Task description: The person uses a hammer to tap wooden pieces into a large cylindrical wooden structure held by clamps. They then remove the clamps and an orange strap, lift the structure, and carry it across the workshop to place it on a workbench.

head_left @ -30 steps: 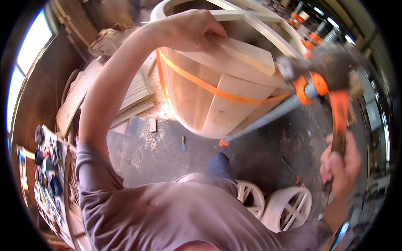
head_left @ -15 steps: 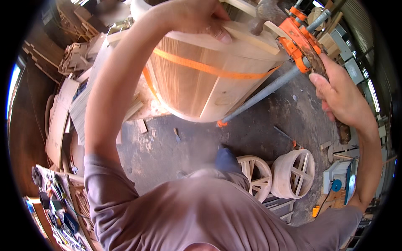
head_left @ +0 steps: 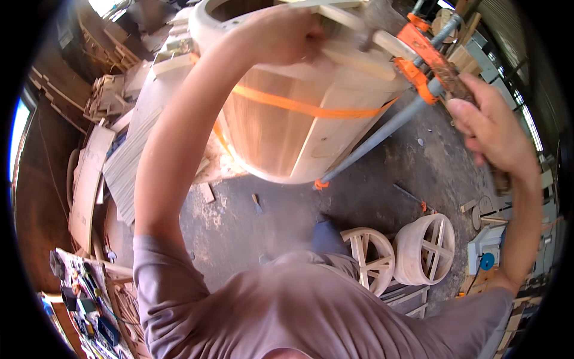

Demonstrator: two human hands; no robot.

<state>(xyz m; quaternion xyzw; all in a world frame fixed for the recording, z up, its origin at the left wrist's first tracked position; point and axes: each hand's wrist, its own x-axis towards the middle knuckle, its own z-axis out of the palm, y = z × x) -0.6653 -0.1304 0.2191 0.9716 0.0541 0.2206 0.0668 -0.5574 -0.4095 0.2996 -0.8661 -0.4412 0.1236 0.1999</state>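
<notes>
My right hand [head_left: 493, 122] is wrapped round the worn handle of a hammer [head_left: 378, 24]. Its dark head hangs over the rim of a large wooden drum [head_left: 272, 128], beside a pale wooden strip. My left hand [head_left: 281, 37] rests at the drum's top, fingers curled against the end of a short wooden block [head_left: 362, 64]; motion smears the fingertips. An orange strap [head_left: 287, 103] circles the drum's staves. Along its right side runs a grey pipe clamp [head_left: 391, 122] with orange jaws [head_left: 421, 90], close to the hammer handle.
Two round wooden frames with crossbars [head_left: 426, 248] stand on the floor [head_left: 239, 239] at lower right. A scraper-like tool [head_left: 257, 203] and an offcut [head_left: 207, 192] lie below the drum. Boards [head_left: 89, 185] lean at the left, above a tool-covered bench [head_left: 89, 299].
The view has shifted slightly, showing more of the drum's open top. My left hand's thumb has drawn back along the block. The hammer stays near the rim, still in my right hand.
</notes>
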